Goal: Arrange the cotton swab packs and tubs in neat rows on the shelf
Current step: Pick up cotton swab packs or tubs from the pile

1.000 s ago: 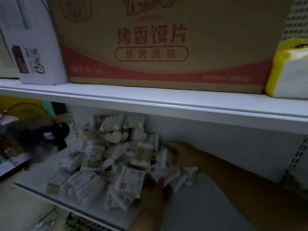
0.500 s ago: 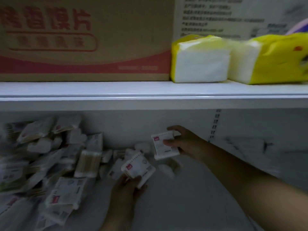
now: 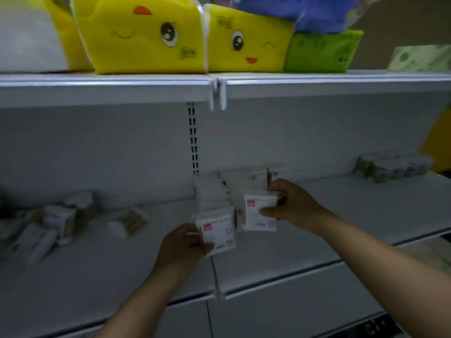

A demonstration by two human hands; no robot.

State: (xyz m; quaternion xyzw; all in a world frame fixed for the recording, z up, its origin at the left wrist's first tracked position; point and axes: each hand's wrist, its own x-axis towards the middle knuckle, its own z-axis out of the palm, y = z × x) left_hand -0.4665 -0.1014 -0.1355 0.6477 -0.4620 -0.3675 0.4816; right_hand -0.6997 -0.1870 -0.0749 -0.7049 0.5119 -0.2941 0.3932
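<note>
Head view: your left hand (image 3: 180,245) grips one cotton swab pack (image 3: 218,234) at 6 o'clock from the standing row (image 3: 212,193). Your right hand (image 3: 292,208) pinches a second pack (image 3: 260,214) at 3 o'clock. Set both upright, labels forward, edges flush.

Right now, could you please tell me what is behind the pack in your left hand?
Behind the pack in the left hand stands a row of white packs, running back toward the rear wall. The pack covers the row's nearest end, and blur hides their number.
</note>
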